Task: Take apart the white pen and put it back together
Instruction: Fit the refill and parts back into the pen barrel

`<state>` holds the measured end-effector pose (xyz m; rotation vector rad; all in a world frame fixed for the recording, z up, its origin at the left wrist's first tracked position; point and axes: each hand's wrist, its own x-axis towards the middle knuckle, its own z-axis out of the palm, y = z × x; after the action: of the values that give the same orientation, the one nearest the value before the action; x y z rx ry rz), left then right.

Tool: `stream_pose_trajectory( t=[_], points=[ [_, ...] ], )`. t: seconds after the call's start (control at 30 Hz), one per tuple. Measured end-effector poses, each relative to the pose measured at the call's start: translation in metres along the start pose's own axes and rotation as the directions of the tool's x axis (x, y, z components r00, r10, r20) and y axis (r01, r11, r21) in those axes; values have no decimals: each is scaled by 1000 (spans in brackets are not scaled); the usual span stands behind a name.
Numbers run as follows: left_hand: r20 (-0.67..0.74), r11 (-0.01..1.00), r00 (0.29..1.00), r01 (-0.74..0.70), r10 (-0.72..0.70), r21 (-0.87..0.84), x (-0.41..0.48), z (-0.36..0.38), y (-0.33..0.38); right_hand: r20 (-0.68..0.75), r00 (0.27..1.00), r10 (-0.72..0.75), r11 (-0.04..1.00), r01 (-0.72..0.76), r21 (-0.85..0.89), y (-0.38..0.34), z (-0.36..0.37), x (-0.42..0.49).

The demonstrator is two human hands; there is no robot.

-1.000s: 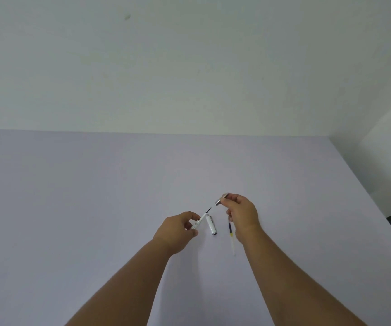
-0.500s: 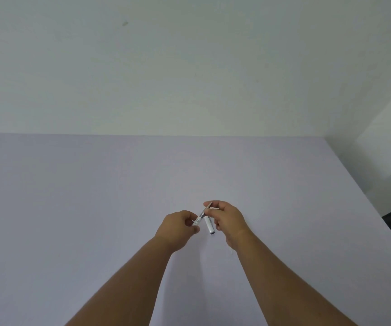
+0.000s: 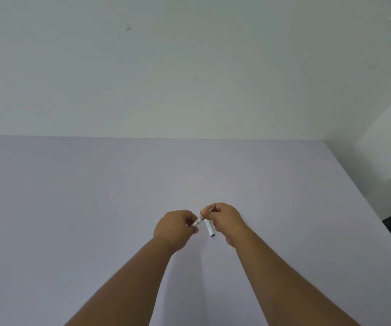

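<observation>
Over the lavender table (image 3: 95,208), left hand (image 3: 174,228) pinched the white pen barrel (image 3: 197,222) while right hand (image 3: 225,218) closed on its front piece at the barrel's end, cap (image 3: 209,228) lying just beside — reassembly looked partway, capping left.

Two bare forearms are seen, entering from the lower edge at about 7 and 5 o'clock. No sleeves are worn on either arm. The left hand (image 3: 174,228) and the right hand (image 3: 225,218) are uncovered. The wrists are seen plainly, and the forearms widen toward the elbows, which are cut off by the frame.
</observation>
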<state>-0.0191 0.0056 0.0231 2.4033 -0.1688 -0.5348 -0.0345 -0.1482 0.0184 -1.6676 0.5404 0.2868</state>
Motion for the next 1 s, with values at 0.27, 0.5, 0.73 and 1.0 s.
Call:
stream_pose_trajectory(
  t=[0.27, 0.5, 0.73, 1.0],
  points=[
    [19, 1000, 1000, 8, -8, -20, 2, -7, 5, 12, 1000, -16, 998, 16, 64, -3, 0, -3],
    [20, 999, 1000, -5, 5, -36, 2, -7, 7, -25, 1000, -5, 1000, 5, 25, -5, 0, -1],
    [39, 999, 999, -14, 16, -38, 2, -9, 10, -61, 997, 38, 999, -38, 0, -6, -1, 0],
    [46, 999, 999, -21, 22, -27, 3, -10, 11, -37, 998, 47, 998, -45, 48, -7, -3, -2]
  ],
)
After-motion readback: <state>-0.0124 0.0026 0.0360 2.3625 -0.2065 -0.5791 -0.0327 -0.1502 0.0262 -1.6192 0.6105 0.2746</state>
